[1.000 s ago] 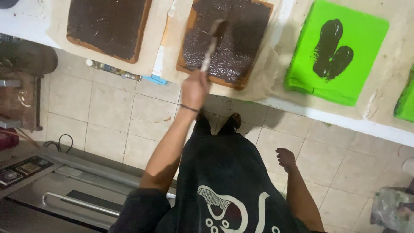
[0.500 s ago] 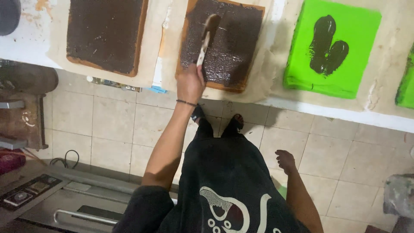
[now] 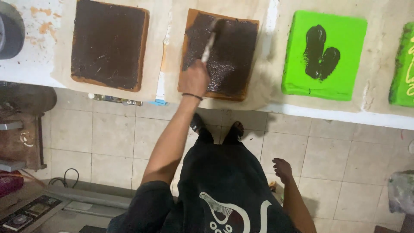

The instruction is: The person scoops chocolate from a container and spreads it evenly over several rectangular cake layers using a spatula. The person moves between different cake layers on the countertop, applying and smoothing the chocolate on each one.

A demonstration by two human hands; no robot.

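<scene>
We're looking straight down, and our left hand (image 3: pixel 195 79), just above the middle of the frame, is wrapped tight around the handle of a spatula (image 3: pixel 210 40), a thin dark band on the wrist below it. The spatula runs up and slightly right from our fist, and its blade lies on the dark spread near the upper edge of the middle cake slab (image 3: pixel 228 56), a brown-edged rectangle at top centre that is coated nearly all over in glossy dark brown. To its left, in the upper left of the frame, sits a second slab (image 3: pixel 108 45), also fully covered in the same dark layer, the two well apart with a strip of pale paper (image 3: pixel 166 26) between them. Over at the upper right we've got a bright green slab (image 3: pixel 323 56) with only a dark blob (image 3: pixel 319 51) dropped in its middle, not spread, and another green piece (image 3: pixel 403 64) just cuts in at the right edge. All of them rest on the white counter (image 3: pixel 327 113) across the top. Our right hand (image 3: pixel 282 168) hangs low at lower right over the tiled floor (image 3: pixel 112 133), fingers loosely curled, holding nothing. Our black apron (image 3: pixel 224 190) fills the bottom centre, and our shoes (image 3: pixel 215 127) peek out just under the counter's edge.
</scene>
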